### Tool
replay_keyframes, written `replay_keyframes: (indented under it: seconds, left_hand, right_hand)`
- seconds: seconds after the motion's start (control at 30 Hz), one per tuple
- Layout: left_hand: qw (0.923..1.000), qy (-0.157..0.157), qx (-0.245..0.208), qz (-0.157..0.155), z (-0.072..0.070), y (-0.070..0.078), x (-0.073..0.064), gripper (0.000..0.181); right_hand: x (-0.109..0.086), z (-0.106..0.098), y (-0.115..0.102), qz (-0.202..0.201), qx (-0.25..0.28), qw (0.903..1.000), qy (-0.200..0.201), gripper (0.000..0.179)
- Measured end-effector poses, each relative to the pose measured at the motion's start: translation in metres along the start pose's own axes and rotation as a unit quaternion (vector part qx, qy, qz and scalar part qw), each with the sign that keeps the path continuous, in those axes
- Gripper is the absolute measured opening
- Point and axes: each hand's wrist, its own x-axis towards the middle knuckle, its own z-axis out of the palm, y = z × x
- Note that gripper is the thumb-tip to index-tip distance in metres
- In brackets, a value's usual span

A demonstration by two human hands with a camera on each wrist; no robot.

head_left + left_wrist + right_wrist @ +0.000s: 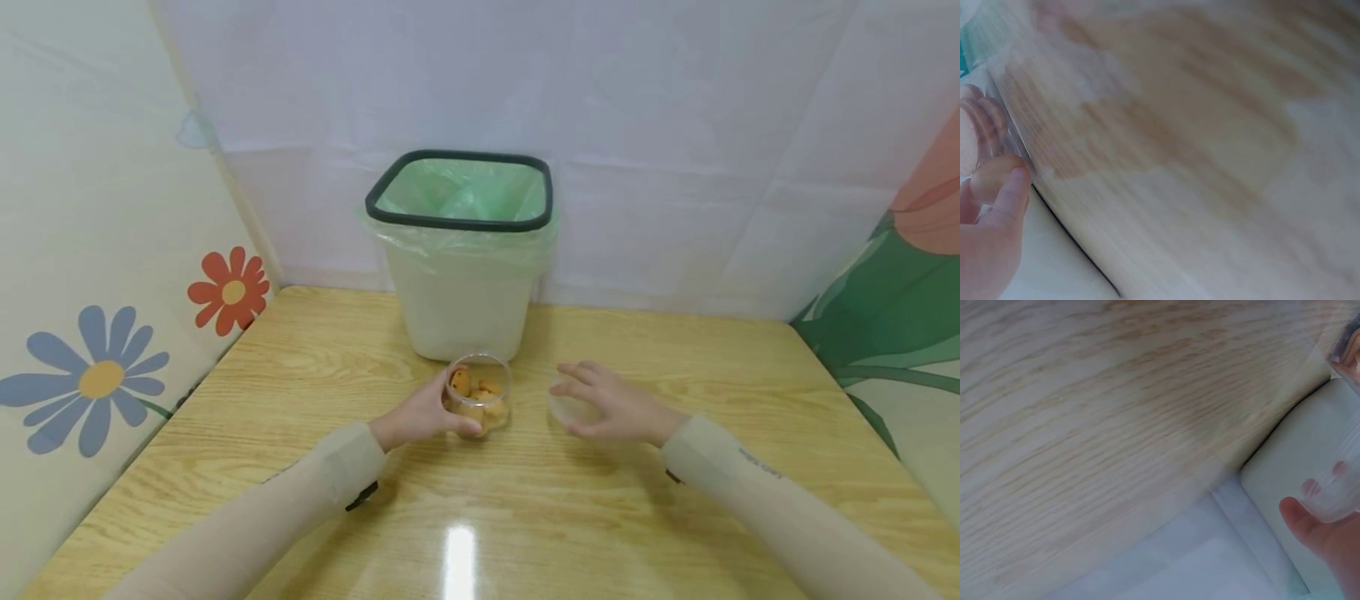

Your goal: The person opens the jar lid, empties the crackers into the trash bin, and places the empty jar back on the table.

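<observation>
My left hand (pixel 420 417) grips a clear plastic tub (pixel 507 392) by its left side, fingers behind it and thumb in front. Several golden-brown cookies (pixel 461 382) show inside through the open top. In the left wrist view, the thumb presses on the tub's wall at the left edge, beside the cookies (pixel 988 122). To the right of the tub, my right hand (pixel 615 406) holds a round, see-through plastic lid (pixel 567 407). Fingertips show through the clear lid (pixel 1332 503) in the right wrist view, with the thumb on the near side.
A white bin (pixel 465 300) with a black rim (pixel 459 225) stands just behind the tub. A green plastic bag (pixel 420 192) lines it and folds over the outside. The wooden table (pixel 525 517) meets a pale cloth backdrop (pixel 675 208) and flower-printed sheets (pixel 45 208) at the sides.
</observation>
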Motion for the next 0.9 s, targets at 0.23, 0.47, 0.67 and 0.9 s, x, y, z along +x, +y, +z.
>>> replay_keyframes:
  seconds: [0.23, 0.47, 0.67, 0.9]
  left_hand:
    - [1.0, 0.001, 0.003, 0.003, 0.0, -0.001, 0.0, 0.106]
    - [1.0, 0.002, -0.003, 0.007, 0.001, -0.001, 0.0, 0.105]
    - [0.9999, 0.002, -0.002, 0.01, 0.001, -0.001, 0.0, 0.105]
    - [0.9999, -0.002, -0.006, 0.009, 0.001, -0.002, 0.0, 0.106]
  right_hand:
    - [-0.001, 0.002, 0.001, 0.0, 0.002, 1.0, 0.003, 0.051]
    - [-0.002, 0.004, 0.002, -0.009, -0.008, 0.9999, 0.007, 0.05]
    - [-0.005, 0.009, 0.004, -0.012, -0.015, 0.9998, 0.007, 0.049]
    - [-0.005, 0.011, 0.003, -0.023, -0.018, 0.9995, 0.012, 0.049]
